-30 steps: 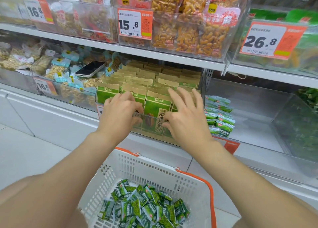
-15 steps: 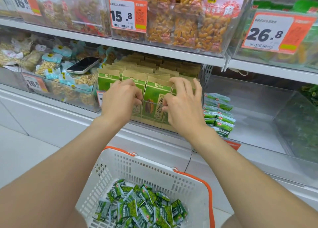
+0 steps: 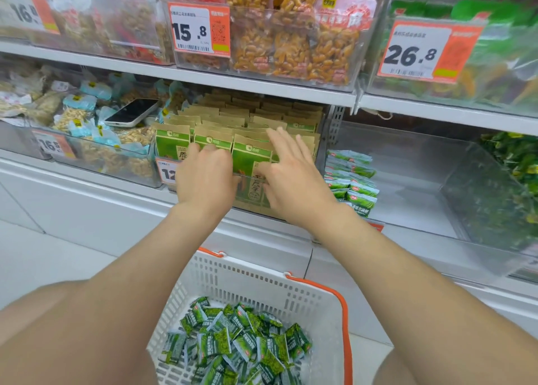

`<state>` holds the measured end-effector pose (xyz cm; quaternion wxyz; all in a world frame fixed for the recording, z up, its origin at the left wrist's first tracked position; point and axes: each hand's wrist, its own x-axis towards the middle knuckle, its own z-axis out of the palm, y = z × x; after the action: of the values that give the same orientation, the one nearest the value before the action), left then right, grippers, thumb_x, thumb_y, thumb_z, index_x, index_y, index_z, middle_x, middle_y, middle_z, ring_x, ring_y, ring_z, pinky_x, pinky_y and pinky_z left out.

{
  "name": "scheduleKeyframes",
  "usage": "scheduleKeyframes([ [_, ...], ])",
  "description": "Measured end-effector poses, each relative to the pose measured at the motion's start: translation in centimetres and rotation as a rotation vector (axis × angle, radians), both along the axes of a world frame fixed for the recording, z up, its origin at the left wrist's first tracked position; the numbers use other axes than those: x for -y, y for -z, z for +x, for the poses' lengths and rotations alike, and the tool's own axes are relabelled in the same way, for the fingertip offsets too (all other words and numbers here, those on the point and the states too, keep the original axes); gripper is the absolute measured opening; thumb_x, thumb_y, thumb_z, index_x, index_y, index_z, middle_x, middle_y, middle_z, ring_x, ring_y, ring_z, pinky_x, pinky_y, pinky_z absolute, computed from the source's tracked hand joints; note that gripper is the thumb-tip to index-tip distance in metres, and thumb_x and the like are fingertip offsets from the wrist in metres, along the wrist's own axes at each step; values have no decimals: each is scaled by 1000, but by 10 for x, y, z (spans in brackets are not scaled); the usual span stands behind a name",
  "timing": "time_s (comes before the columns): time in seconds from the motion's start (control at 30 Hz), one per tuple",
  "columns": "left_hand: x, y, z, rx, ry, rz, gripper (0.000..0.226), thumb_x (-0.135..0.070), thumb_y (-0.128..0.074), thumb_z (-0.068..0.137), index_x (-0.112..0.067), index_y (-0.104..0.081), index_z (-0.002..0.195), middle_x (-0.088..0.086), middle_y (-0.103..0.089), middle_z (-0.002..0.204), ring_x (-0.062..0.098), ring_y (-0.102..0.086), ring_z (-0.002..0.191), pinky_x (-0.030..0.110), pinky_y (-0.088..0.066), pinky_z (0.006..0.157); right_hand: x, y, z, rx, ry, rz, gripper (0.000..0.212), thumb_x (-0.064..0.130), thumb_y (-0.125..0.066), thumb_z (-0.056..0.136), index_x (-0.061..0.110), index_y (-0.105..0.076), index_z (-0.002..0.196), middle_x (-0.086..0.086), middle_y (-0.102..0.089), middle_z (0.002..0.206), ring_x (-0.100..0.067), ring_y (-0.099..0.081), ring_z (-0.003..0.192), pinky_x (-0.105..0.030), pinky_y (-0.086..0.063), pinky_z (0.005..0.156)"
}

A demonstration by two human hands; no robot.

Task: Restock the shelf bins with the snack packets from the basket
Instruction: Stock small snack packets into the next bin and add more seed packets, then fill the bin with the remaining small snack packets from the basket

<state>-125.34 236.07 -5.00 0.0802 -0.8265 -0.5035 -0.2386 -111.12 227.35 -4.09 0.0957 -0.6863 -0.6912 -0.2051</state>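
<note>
Here, from the head camera, we see both bare arms reaching to the middle shelf (image 3: 262, 89), where rows of green and brown pouches (image 3: 251, 154) stand upright in a clear bin. The left hand (image 3: 206, 178) lies on the front row, its fingers curled over the top edges of the pouches and gripping them. The right hand (image 3: 294, 186) is just beside it, fingers straight and spread flat across the pouch tops, thumb against the face of a front pouch, clasping nothing.

The small green packets (image 3: 238, 344) lie in a loose heap in the white basket (image 3: 262, 280) with the orange handle, low in the picture between the arms. A short stack of the same packets (image 3: 352, 181) sits at the left end of the wide clear bin (image 3: 413, 157) to the right of the pouches. To the left, a phone (image 3: 132, 112) lies face up on bags of nuts (image 3: 72, 117). Above, a price tag (image 3: 199, 29) reads 15.8
</note>
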Motion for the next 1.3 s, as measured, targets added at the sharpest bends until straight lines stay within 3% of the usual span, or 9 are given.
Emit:
scheduleKeyframes([
  [0.07,15,-3,5,-49,47,2,17,-30,-73,92,-14,-76,97,12,-66,104,37,-54,104,43,-46,73,18,-12,-3,-35,-15,0,22,12,-64,86,16,-72,106,-22,-40,153,-42,-33,146,-56,-30,121],
  [0.13,35,-4,9,-85,132,-30,16,-24,-64,93,-15,-75,98,11,-66,102,37,-57,103,40,-45,70,42,-25,-10,-82,27,-21,17,18,-57,88,17,-70,100,-13,-54,122,-37,-51,119,-45,-47,93],
  [0.27,79,-4,12,-158,302,-138,19,-27,-57,89,-21,-75,96,6,-70,101,35,-63,101,39,-53,71,90,-30,-17,-128,77,-155,12,22,-54,91,22,-51,80,-5,-48,79,-35,-52,77,-35,-34,61],
  [0.43,115,16,-9,-275,379,-181,22,-34,-56,97,-24,-75,105,4,-72,105,31,-63,102,40,-54,80,124,-4,-10,-173,86,-399,13,25,-54,93,18,-51,83,-3,-42,73,-33,-56,75,-31,-32,54],
  [0.73,149,46,-6,-710,503,-503,38,-43,-53,104,-26,-59,138,5,-61,136,30,-58,124,42,-50,98,159,59,-11,-17,150,-1062,33,21,-53,102,14,-43,71,-3,-49,79,-25,-50,71,-36,-46,64],
  [0.87,163,59,12,-823,578,-586,37,-42,-53,104,-23,-62,135,9,-61,134,33,-63,115,42,-53,92,169,84,-19,10,151,-1121,6,19,-53,101,13,-56,103,-3,-54,105,-23,-56,86,-35,-44,61],
  [1.03,171,80,41,-960,650,-649,31,-39,-52,104,-16,-65,120,6,-66,113,33,-61,118,41,-51,94,168,97,-13,68,150,-1175,50,15,-56,101,23,-44,149,0,-52,139,-23,-57,105,-36,-46,75],
  [1.2,155,121,63,-982,665,-647,39,-41,-50,104,-16,-67,127,8,-67,125,31,-65,111,44,-53,98,166,131,29,-26,302,-1113,6,8,-53,102,14,-52,100,-7,-55,112,-27,-54,100,-36,-42,80],
  [1.3,140,141,72,-1022,666,-630,32,-34,-49,104,-16,-70,119,7,-70,115,27,-67,100,40,-53,90,161,168,52,-186,369,-1088,25,11,-54,102,11,-60,127,-10,-61,131,-32,-57,116,-40,-47,89],
])
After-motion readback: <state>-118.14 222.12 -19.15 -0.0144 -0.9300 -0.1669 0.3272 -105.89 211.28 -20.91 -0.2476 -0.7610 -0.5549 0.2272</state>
